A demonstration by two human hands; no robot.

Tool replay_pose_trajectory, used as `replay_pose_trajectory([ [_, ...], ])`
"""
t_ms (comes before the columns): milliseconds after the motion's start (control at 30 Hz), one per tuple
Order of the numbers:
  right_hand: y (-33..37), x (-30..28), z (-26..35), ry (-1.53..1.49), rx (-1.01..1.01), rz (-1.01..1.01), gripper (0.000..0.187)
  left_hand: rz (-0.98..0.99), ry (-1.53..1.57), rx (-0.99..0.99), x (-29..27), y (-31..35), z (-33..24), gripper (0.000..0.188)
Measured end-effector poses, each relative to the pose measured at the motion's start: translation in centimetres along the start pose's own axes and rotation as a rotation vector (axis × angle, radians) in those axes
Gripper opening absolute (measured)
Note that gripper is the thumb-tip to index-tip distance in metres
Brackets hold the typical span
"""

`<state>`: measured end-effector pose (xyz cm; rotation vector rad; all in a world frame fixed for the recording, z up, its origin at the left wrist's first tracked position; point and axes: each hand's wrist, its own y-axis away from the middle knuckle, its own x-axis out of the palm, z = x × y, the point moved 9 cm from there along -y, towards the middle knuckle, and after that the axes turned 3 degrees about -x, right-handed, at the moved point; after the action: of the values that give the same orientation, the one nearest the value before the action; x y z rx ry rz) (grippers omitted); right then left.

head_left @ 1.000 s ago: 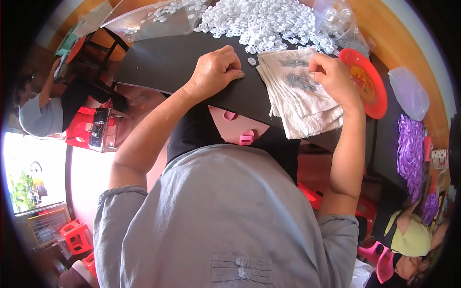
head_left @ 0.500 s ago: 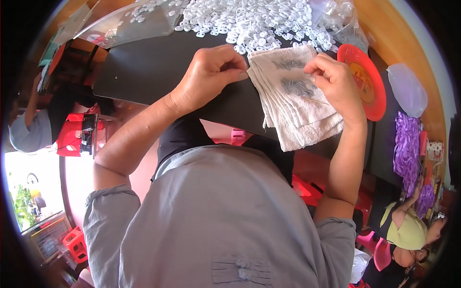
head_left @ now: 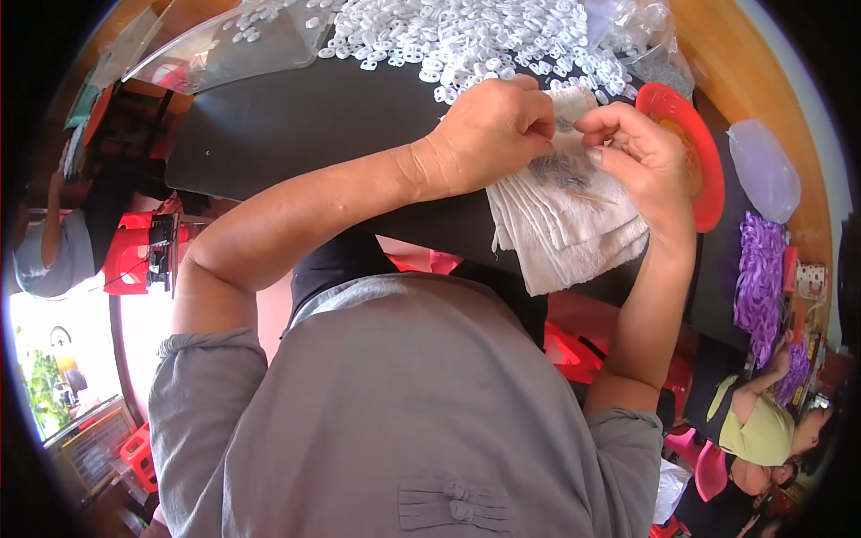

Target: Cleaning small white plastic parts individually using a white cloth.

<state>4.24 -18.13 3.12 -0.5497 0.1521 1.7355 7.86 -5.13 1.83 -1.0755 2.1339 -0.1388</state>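
My left hand (head_left: 496, 128) is over the left edge of a folded off-white cloth (head_left: 560, 247), thumb and fingers pinched together. Whatever is in the pinch is too small to make out. To its right, my right hand (head_left: 641, 157) hovers above the same cloth with curled fingers. A small gap shows between its thumb and forefinger tips, and nothing is visible there. Fine dark slivers (head_left: 565, 168) lie in a patch on the cloth, partly covered by my left hand. Beyond the hands spreads a big pile of small white oval plastic pieces with holes (head_left: 466, 40).
A red plate (head_left: 708, 179) stands right of the cloth. Clear plastic bags (head_left: 650, 40) lie behind it. A transparent bin (head_left: 215, 67) tips at the far left of the black table (head_left: 260, 134). Purple strands (head_left: 758, 287) hang at right, near another person (head_left: 758, 421).
My left hand has moved right, from beside the cloth to over it, near my right hand. The right hand's thumb and forefinger have parted slightly.
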Motion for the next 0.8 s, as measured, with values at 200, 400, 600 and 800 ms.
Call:
replay_pose_trajectory([
  [200, 0.0, 0.3, 1.4, -0.15, -0.088, -0.078, 0.021, 0.197, 0.514, -0.488, 0.7, -0.1, 0.5, 0.016],
  [400, 0.3, 0.0, 2.5, -0.196, -0.224, -0.163, 0.021, 0.27, 0.857, -0.716, 2.2, 0.6, 1.4, 0.017],
  [600, 0.3, 0.0, 2.6, -0.2, -0.134, -0.268, 0.017, 0.24, 0.857, -0.67, 1.1, 0.2, 1.1, 0.017],
  [800, 0.1, 0.1, 2.7, -0.099, -0.236, -0.272, 0.008, 0.188, 0.845, -0.669, -0.3, -0.1, 1.1, 0.012],
])
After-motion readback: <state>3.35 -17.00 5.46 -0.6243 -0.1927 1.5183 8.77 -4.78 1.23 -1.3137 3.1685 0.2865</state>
